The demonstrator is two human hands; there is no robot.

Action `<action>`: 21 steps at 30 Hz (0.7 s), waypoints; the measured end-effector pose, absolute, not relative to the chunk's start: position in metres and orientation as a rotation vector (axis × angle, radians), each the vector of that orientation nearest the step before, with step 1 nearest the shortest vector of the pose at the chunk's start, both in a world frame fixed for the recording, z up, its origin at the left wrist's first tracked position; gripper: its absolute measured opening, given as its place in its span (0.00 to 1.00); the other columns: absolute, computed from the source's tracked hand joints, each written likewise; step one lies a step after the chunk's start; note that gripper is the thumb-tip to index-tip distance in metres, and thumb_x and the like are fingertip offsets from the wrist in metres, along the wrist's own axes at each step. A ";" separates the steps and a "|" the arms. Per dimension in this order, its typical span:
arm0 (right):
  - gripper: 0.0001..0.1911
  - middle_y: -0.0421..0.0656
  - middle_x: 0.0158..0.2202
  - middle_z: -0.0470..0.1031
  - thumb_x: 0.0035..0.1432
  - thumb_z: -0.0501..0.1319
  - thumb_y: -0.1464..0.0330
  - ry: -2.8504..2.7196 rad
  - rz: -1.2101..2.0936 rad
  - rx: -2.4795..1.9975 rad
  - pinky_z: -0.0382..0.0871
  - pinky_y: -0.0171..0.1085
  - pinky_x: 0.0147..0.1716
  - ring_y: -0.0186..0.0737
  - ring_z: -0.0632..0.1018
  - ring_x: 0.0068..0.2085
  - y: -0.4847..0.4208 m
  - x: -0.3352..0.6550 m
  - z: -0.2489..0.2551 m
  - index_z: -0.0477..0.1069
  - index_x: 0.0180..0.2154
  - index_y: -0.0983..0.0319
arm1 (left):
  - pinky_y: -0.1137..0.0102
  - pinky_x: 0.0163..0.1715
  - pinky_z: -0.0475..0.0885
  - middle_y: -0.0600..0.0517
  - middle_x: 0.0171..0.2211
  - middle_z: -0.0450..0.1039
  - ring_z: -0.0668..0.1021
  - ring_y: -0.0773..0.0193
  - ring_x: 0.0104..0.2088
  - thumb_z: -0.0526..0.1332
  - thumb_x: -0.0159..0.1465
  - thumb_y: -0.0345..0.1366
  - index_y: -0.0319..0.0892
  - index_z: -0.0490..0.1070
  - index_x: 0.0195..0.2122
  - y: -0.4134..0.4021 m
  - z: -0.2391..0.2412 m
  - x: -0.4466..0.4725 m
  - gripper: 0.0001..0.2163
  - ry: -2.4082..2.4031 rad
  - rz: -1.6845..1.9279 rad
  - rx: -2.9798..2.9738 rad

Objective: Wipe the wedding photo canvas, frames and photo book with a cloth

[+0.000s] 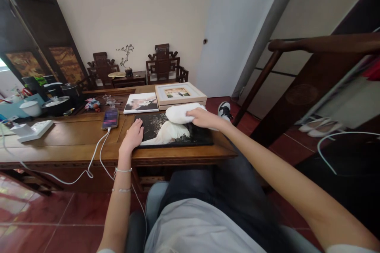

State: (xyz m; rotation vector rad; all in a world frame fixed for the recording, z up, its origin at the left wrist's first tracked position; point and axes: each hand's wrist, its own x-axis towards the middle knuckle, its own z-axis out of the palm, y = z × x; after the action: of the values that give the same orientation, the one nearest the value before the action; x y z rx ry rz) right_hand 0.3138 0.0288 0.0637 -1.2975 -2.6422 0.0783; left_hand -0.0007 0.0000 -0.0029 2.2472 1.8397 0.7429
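Observation:
A dark frameless photo panel (175,132) lies flat near the front edge of the wooden table (68,142). My left hand (133,136) rests flat on the panel's left edge, fingers stretched out. My right hand (204,118) grips a folded white cloth (181,112) and presses it on the panel's far side.
Behind the panel lie a second photo print (141,102) and a light wooden picture frame (180,94). A phone (110,119) on a white charging cable lies to the left, with a white power strip (35,130), pots and bowls farther left. A wooden stair rail (323,43) stands at the right.

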 end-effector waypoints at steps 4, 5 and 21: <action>0.23 0.52 0.46 0.80 0.44 0.52 0.81 -2.567 0.047 -1.413 0.64 0.35 0.42 0.49 0.77 0.46 0.068 0.307 0.066 0.78 0.40 0.66 | 0.54 0.67 0.57 0.41 0.69 0.56 0.59 0.55 0.69 0.47 0.70 0.34 0.37 0.64 0.63 0.000 -0.002 -0.001 0.21 1.840 0.744 2.253; 0.23 0.52 0.47 0.80 0.45 0.52 0.81 -2.557 0.040 -1.422 0.64 0.35 0.42 0.49 0.77 0.46 0.071 0.306 0.066 0.78 0.41 0.66 | 0.54 0.67 0.57 0.41 0.69 0.56 0.59 0.55 0.69 0.47 0.70 0.34 0.37 0.64 0.63 0.000 -0.002 -0.001 0.21 1.841 0.747 2.254; 0.22 0.49 0.50 0.76 0.42 0.50 0.83 -2.632 0.212 -1.137 0.64 0.41 0.53 0.47 0.73 0.56 -0.123 0.330 0.046 0.75 0.35 0.60 | 0.55 0.67 0.57 0.41 0.68 0.58 0.60 0.56 0.69 0.47 0.70 0.34 0.37 0.65 0.62 0.000 -0.005 0.001 0.21 1.854 0.779 2.244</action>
State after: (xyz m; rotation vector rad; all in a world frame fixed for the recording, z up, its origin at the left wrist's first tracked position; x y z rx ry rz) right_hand 0.3304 -0.1227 0.0461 -1.1373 -2.6324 0.2123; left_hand 0.0012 0.0001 -0.0054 2.2444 1.8537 0.7789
